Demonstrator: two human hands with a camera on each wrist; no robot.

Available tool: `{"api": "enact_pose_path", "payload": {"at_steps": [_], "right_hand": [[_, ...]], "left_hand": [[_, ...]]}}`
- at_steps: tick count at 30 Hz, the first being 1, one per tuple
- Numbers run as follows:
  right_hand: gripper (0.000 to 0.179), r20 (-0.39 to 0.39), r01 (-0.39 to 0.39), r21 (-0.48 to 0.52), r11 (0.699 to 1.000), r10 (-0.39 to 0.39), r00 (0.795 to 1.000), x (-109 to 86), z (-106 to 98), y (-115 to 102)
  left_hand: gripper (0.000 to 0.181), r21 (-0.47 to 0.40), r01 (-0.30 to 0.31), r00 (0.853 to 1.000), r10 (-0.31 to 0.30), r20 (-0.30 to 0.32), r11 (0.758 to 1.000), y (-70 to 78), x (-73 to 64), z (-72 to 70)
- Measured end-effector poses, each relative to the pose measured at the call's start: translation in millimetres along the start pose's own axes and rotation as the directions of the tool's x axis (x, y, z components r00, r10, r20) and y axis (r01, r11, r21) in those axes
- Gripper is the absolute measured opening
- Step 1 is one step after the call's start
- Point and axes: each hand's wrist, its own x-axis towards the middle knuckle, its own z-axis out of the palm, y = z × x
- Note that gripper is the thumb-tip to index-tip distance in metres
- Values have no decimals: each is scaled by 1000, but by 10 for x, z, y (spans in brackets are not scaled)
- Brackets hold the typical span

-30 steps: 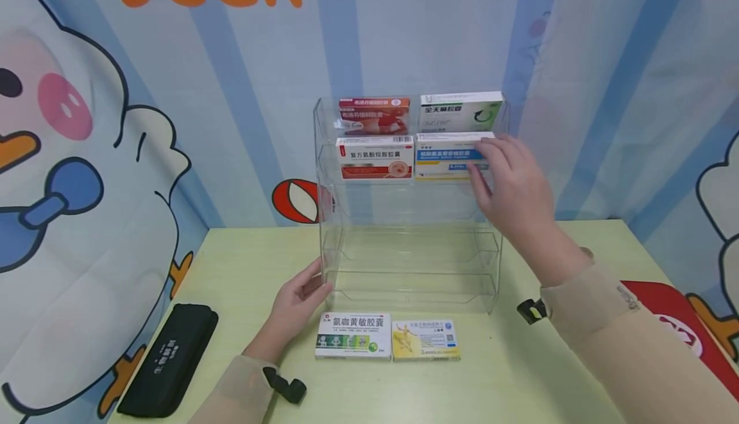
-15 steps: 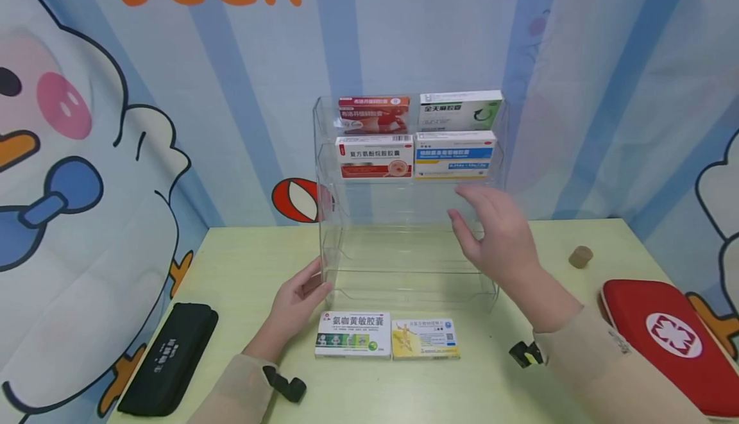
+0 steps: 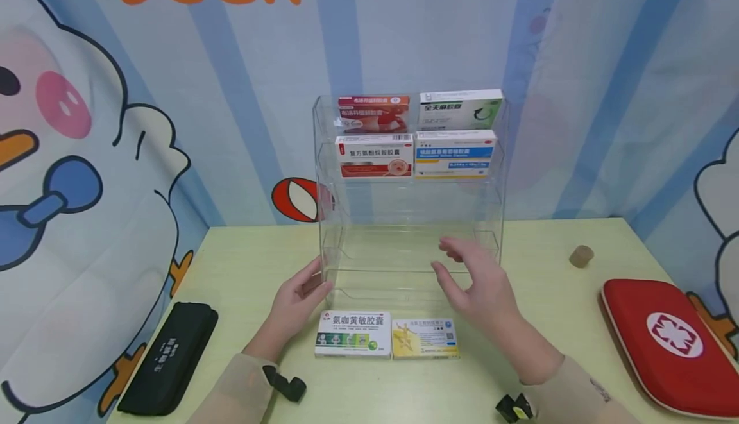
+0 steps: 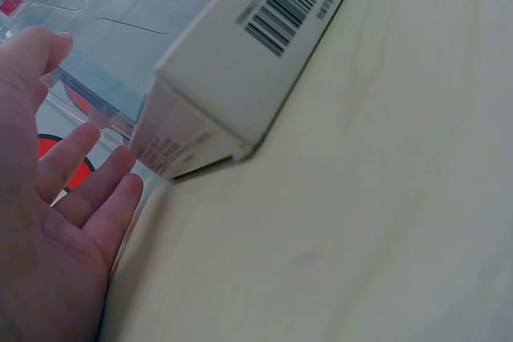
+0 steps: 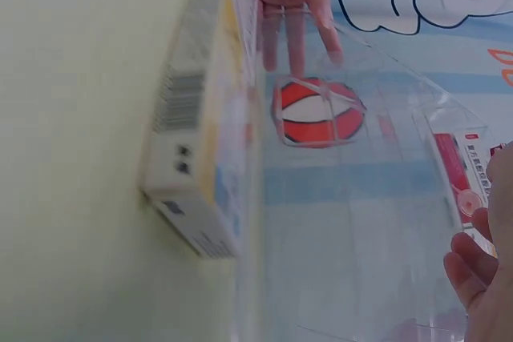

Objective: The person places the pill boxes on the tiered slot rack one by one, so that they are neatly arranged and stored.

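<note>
A clear tiered display rack [image 3: 404,206] stands on the table. My left hand [image 3: 297,299] holds its lower left side, thumb at the front edge and fingers along the outside; the left wrist view shows the fingers [image 4: 88,174] fairly straight. My right hand [image 3: 482,283] hovers before the rack's lower right part with thumb and fingers apart, holding nothing. Below it lie a yellow-and-white medicine box [image 3: 425,339] and a white-and-green medicine box [image 3: 353,334], side by side. Upper tiers bear a red box [image 3: 374,115], a white-and-green box [image 3: 460,111], a white-and-red box [image 3: 375,158] and a blue-and-white box [image 3: 455,156].
On the left of the table [image 3: 358,392] lies a black zip case [image 3: 169,360]. A red case with a white emblem [image 3: 672,347] lies at the right, with a small brown cork-like piece [image 3: 581,256] behind it. A printed cartoon curtain [image 3: 416,33] hangs behind the rack.
My right hand has let go of the blue-and-white box on the second tier and moved down and left toward the boxes on the table. My left hand has stayed at the rack's side.
</note>
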Motion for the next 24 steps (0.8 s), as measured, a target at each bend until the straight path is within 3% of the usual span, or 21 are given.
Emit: {"api": "enact_pose_path", "payload": {"at_steps": [14, 24], "right_hand": [[40, 48, -32, 82, 996, 28, 998, -440, 207, -71], [33, 169, -98, 38, 994, 90, 982, -722, 241, -49]], "left_hand": [[66, -15, -14, 1000, 14, 2, 1000, -6, 12, -20], [66, -26, -13, 1000, 13, 7, 1000, 3, 0, -18]]}}
